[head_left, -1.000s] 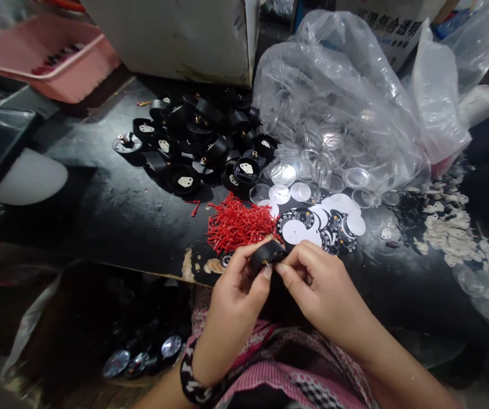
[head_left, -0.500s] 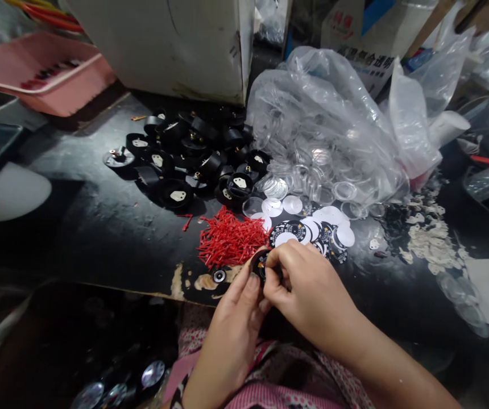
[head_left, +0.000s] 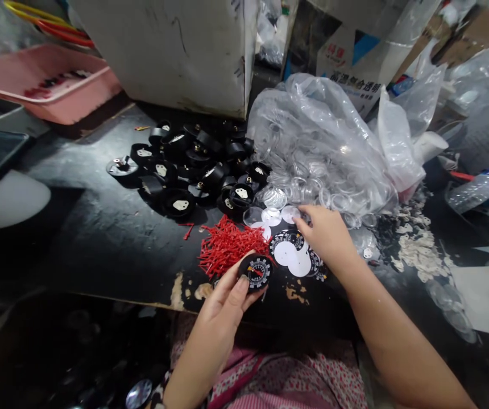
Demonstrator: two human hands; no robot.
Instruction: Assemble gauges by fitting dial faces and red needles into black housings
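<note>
- The left hand [head_left: 226, 300] pinches a small round gauge [head_left: 256, 271] by its rim, thumb on one side and fingertips on the other. It holds it just above the front edge of the table [head_left: 99, 227].
- The gauge has a black housing and a black dial face turned up toward the camera. A ring of fine white markings runs around the edge, and a thin red needle lies across the middle.
- The right hand [head_left: 327, 236] is well apart from the gauge, stretched out over the middle of the table. Its fingertips are at the loose clear lenses [head_left: 272, 215]; whether they pinch one cannot be told.
- A heap of red needles [head_left: 227, 244] lies just behind the gauge.
- Printed dial discs [head_left: 293, 258] lie beside it under the right wrist, some showing their white backs.
- Black housings [head_left: 193, 165] are piled toward the back of the table.
- A clear plastic bag [head_left: 325, 142] of lenses sits toward the back right.
</note>
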